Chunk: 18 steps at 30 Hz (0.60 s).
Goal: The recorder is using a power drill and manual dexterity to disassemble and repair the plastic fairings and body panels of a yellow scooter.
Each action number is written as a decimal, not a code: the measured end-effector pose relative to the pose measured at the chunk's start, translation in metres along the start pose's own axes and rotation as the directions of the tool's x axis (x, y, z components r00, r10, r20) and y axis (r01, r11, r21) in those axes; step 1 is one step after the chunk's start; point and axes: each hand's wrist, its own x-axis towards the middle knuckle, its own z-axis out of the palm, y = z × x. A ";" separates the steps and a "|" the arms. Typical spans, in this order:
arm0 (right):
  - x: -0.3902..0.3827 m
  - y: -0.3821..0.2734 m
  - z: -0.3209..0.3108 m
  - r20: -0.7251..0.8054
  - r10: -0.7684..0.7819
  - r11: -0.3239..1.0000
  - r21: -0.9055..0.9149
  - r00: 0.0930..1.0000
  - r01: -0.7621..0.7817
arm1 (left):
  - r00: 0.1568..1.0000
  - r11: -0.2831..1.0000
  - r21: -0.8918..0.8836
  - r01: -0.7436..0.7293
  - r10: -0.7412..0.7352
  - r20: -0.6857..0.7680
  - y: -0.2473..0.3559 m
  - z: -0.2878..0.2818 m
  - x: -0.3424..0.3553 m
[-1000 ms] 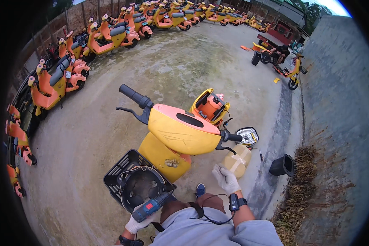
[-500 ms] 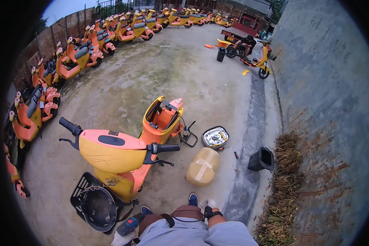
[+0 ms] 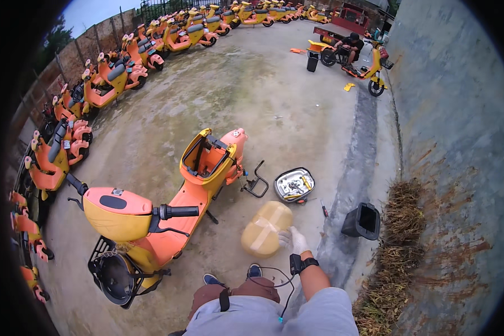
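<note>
My right hand (image 3: 294,241), in a whitish glove, reaches forward with its fingers stretched out, at the right edge of a rounded tan block bound with clear tape (image 3: 266,228). Whether the fingertips touch it I cannot tell. My left hand is out of view. Ahead on the left stands a yellow and orange scooter (image 3: 176,207) with its seat off and the compartment beneath exposed. A dark helmet (image 3: 116,278) sits in its black front basket. Beyond the block lies a black-rimmed tray (image 3: 294,185) with small metal parts and a yellow-handled tool in it.
A screwdriver (image 3: 324,208) lies right of the tray, near a black bin (image 3: 361,220). Dry grass (image 3: 400,224) lines the concrete wall (image 3: 459,140). Several scooters (image 3: 115,84) stand along the left. A seated person (image 3: 350,47) is beside another scooter (image 3: 369,70) at the far right.
My right hand has moved from near my lap forward to the block. My left hand, which held a cordless drill, has left the view. The scooter's handlebar appears shifted left and turned.
</note>
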 end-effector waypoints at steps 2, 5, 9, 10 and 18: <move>-0.004 0.042 -0.028 -0.091 0.059 0.998 0.031 0.994 -0.057 | 1.000 1.000 -0.004 0.029 -0.029 -0.006 -0.002 0.007 -0.006; -0.020 0.101 -0.085 -0.210 0.210 0.976 0.098 0.955 -0.193 | 0.998 0.998 -0.013 0.065 -0.065 -0.017 -0.004 0.014 -0.014; -0.042 0.154 -0.162 -0.430 0.231 0.967 -0.002 0.873 -0.256 | 0.995 0.995 -0.029 0.096 -0.097 -0.031 -0.005 0.022 -0.023; -0.047 0.158 -0.179 -0.476 0.233 0.963 -0.006 0.848 -0.268 | 0.995 0.995 -0.033 0.096 -0.097 -0.031 -0.005 0.024 -0.023; -0.013 0.115 -0.147 -0.354 0.142 0.895 -0.354 0.924 -0.273 | 0.995 0.993 -0.111 0.036 -0.046 -0.093 -0.018 0.043 -0.031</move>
